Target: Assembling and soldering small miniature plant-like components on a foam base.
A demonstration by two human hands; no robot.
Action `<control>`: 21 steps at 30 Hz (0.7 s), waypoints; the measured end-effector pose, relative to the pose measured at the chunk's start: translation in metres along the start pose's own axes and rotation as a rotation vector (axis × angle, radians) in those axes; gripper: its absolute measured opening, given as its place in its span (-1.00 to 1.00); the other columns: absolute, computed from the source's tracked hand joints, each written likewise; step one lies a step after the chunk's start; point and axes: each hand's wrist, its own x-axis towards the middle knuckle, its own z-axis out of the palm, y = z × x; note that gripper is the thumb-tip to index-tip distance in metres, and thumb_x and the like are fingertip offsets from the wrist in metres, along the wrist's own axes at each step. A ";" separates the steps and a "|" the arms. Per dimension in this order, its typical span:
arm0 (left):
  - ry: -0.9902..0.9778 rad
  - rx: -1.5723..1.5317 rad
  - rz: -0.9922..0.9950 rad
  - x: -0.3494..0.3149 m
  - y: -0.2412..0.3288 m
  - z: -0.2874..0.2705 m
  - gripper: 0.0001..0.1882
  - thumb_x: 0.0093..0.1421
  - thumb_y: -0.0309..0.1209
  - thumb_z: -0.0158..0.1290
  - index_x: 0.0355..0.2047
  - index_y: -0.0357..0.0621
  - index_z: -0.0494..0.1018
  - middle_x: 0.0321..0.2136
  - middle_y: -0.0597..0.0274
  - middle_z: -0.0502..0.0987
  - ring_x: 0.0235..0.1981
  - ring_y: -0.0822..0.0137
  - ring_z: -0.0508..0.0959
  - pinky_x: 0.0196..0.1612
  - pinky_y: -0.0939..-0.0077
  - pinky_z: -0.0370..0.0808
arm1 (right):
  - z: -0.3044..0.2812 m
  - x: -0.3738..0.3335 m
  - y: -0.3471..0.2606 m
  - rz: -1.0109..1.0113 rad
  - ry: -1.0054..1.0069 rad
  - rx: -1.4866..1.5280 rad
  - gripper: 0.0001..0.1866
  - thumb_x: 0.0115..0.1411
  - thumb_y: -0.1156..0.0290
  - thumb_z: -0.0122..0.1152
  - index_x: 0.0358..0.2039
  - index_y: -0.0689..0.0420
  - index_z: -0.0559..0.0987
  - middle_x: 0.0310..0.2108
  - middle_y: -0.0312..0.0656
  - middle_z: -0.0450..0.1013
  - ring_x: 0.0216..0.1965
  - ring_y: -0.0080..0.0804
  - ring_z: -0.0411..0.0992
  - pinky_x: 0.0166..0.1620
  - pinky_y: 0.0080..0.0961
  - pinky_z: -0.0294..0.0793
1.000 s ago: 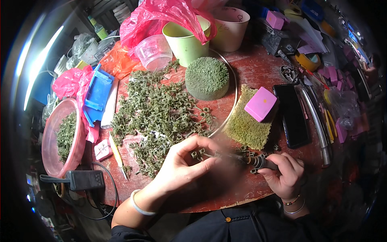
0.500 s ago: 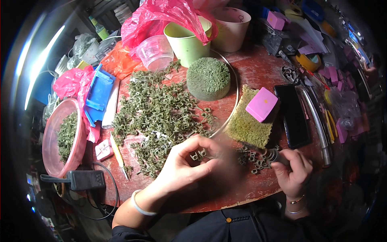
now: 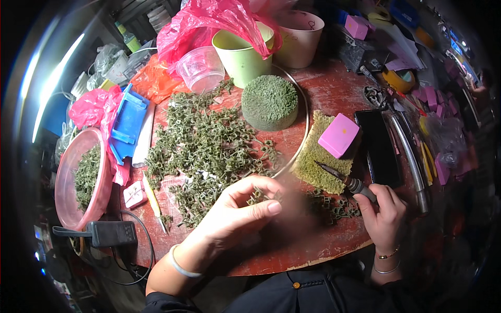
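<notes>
My left hand [image 3: 237, 211] is curled at the front of the table, fingers and thumb bent round a few small green ring-like pieces [image 3: 257, 196]. Its fingertips are partly lost in a blurred patch. In my right hand [image 3: 383, 211] is a pen-like tool [image 3: 360, 189] with a grey handle and a dark pointed metal tip. The tip lies over the rough yellow-green pad [image 3: 326, 169], pointing up and left. A pink block [image 3: 338, 135] sits on that pad. Below it, more small dark green pieces [image 3: 342, 207] lie between my hands.
A wide heap of green pieces [image 3: 203, 146] covers the table's left middle. Behind stand a round green block [image 3: 270, 101] and a light green cup [image 3: 242, 55]. A phone [image 3: 377, 151] and metal rod [image 3: 409, 156] lie right; a pink bowl [image 3: 62, 177] and power bank [image 3: 112, 232] sit left.
The tool in my right hand has swung up and away to the pad, so its pointed tip now shows. My left fingers have closed slightly round the green pieces.
</notes>
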 end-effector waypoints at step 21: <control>-0.069 0.159 0.137 0.005 -0.004 0.005 -0.72 0.18 -0.58 0.24 -0.13 -0.22 0.44 -0.18 0.26 0.50 -0.21 0.51 0.53 -0.22 0.63 0.51 | -0.001 -0.001 -0.008 0.012 0.039 0.150 -0.69 0.05 0.32 0.50 -0.35 0.21 0.54 -0.54 -0.14 0.44 -0.60 -0.23 0.43 -0.55 -0.40 0.37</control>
